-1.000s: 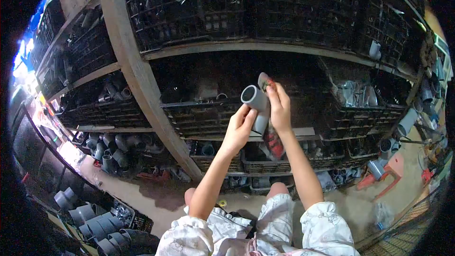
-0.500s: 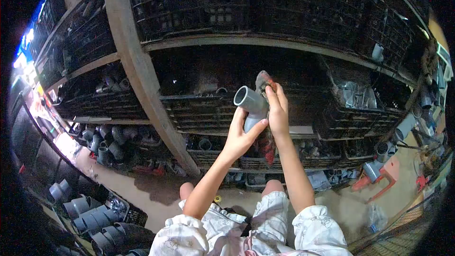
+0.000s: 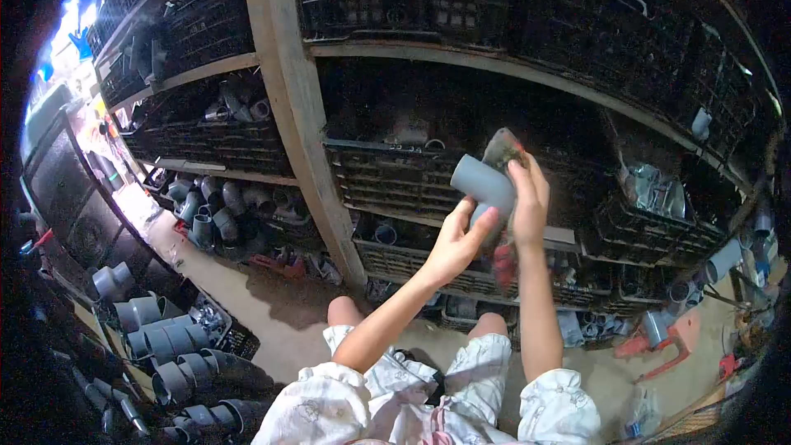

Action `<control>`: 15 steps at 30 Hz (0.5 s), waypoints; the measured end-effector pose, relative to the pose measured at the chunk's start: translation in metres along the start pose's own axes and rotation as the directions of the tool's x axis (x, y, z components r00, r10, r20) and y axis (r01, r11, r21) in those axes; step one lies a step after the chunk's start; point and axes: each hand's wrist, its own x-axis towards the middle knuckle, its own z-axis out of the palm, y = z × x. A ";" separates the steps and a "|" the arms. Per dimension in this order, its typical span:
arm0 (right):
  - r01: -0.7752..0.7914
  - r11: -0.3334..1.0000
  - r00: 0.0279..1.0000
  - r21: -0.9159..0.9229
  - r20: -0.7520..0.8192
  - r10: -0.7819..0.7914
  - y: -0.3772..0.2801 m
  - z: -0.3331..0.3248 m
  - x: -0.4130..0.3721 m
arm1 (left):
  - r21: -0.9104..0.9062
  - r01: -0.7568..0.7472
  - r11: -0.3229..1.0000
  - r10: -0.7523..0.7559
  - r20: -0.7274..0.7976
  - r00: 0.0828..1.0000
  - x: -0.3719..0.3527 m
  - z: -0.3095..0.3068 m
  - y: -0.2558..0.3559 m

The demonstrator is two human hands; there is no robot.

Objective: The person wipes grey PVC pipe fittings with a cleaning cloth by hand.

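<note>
A grey pipe elbow (image 3: 484, 184) is held up before the shelves, its upper end pointing left. My left hand (image 3: 461, 239) grips its lower part, with the thumb across the front. My right hand (image 3: 530, 198) is wrapped round a dirty grey and red cloth (image 3: 503, 148), which lies against the right side of the elbow. The cloth's red end hangs below the hands. Parts of the elbow's lower end are hidden by my left hand.
Black crates (image 3: 395, 181) of fittings fill the wooden shelves ahead. Large grey fittings (image 3: 169, 342) lie at the lower left. A red plastic object (image 3: 680, 338) is on the floor at the right, and a clear plastic bag (image 3: 655, 189) sits in a crate.
The view has shifted, so shelves and hands appear further right. The elbow has turned: its open mouth faced the camera before and now its side shows. Both hands keep their hold.
</note>
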 end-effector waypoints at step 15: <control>0.042 0.991 0.996 -0.128 -0.075 -0.052 -0.003 -0.008 -0.010 | -0.038 0.222 0.974 -0.218 0.079 0.973 -0.003 0.004 0.005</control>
